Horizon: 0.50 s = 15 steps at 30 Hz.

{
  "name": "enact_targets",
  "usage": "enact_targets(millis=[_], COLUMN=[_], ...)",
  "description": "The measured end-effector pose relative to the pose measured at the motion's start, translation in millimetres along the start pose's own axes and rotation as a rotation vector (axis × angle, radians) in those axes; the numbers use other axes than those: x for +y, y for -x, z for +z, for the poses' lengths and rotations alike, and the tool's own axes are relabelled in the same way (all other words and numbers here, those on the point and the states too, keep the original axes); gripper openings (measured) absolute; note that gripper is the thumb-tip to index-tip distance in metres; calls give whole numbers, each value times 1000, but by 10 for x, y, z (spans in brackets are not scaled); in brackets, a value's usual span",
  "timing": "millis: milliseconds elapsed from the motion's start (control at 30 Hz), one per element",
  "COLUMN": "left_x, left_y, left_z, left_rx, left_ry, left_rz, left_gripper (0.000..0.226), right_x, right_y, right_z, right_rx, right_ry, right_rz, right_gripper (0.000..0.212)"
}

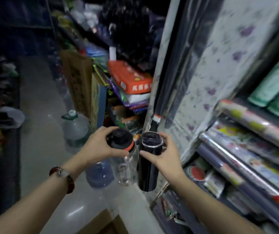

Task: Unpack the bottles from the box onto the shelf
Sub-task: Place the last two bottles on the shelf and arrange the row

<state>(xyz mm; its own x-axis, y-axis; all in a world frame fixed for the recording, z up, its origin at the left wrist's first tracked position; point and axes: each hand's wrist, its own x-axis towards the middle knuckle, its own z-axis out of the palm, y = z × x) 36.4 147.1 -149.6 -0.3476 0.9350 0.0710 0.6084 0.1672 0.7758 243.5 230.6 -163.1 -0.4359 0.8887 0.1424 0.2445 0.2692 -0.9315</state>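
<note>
The left hand (pixel 98 146) is closed around the black cap of a clear bottle (pixel 124 163), fingers curled over the top and thumb along the orange ring beneath the cap. The bottle hangs upright from that grip, above the pale floor (pixel 39 132). The wrist carries a dark red bead bracelet (pixel 62 177).

The right hand (pixel 162 154) is closed around the upper part of a black bottle (pixel 148 168), thumb across the near side and fingers wrapped behind the rim. Its top looks covered in shiny film. This bottle is also upright and held in the air, just beside the clear one; whether the two touch cannot be told.

Both bottles are held off the shelf (pixel 201 137), just in front of its left end. The shelf runs along the right side and is packed with rolls of patterned wrap (pixel 253 122) lying lengthwise. Tall rolls of flowered sheet (pixel 208 68) stand against its left end.

At the bottom edge of the view, between the forearms, the open flaps of a cardboard box (pixel 105 223) show; its inside is out of view.

On the floor behind the hands stand a large water jug (pixel 75 127) with a green handle and a blue jug (pixel 100 173) nearer the bottles. Further back are stacked packets (pixel 130 78), one orange, and a tall brown carton (pixel 79 81).
</note>
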Motion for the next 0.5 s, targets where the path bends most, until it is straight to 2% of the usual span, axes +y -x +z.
enact_targets(millis=[67, 167, 300, 400, 500], left_x=[423, 991, 1744, 2274, 2759], left_y=[-123, -308, -391, -421, -477], left_z=[-241, -472, -573, -576, -583], left_rx=[-63, -115, -165, -203, -239], left_ry=[58, 126, 259, 314, 263], left_rz=[57, 79, 149, 233, 298], left_gripper=[72, 65, 60, 49, 61], right_x=[-370, -858, -1339, -1613, -1861], right_y=[-38, -48, -11, 30, 87], right_z=[-247, -609, -1105, -1512, -1933], right_rx=[60, 145, 250, 303, 347], right_ry=[-5, -18, -49, -42, -36], right_rz=[-52, -121, -159, -186, -221], right_gripper=[65, 56, 55, 52, 44])
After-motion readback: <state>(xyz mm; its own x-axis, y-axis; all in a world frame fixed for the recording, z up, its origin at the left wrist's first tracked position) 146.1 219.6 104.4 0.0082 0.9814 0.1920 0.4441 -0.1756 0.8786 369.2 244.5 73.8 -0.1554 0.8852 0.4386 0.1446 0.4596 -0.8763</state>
